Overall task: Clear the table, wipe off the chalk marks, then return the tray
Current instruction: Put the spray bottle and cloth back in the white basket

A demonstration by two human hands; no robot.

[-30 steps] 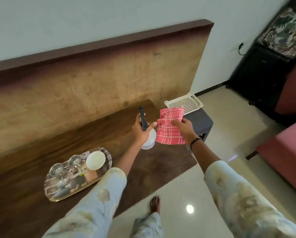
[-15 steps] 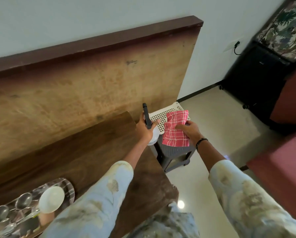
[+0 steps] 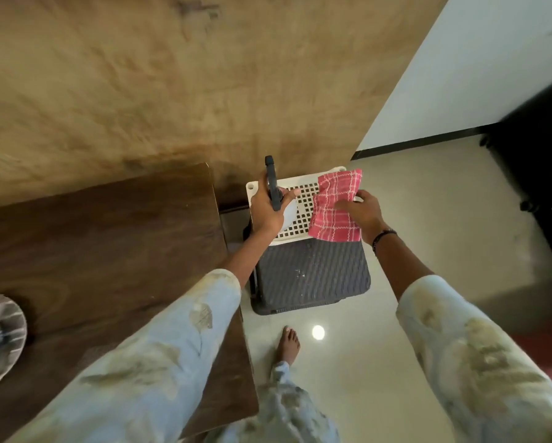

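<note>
I judged the wiping done and the tools going back: both hands were over the white basket [image 3: 303, 203] on the stool [image 3: 313, 276]. My left hand [image 3: 266, 207] was wrapped around the sprayer [image 3: 274, 187]; my right hand [image 3: 361, 212] pinched the cloth [image 3: 333, 215], which draped over the basket. Next I needed to lower and release both. The tray [image 3: 1, 334] sat on the table [image 3: 102, 244], well apart.

Wooden table [image 3: 108, 238] bearing tray [image 3: 2, 340], stool [image 3: 313, 276] bearing basket [image 3: 300, 206]
</note>
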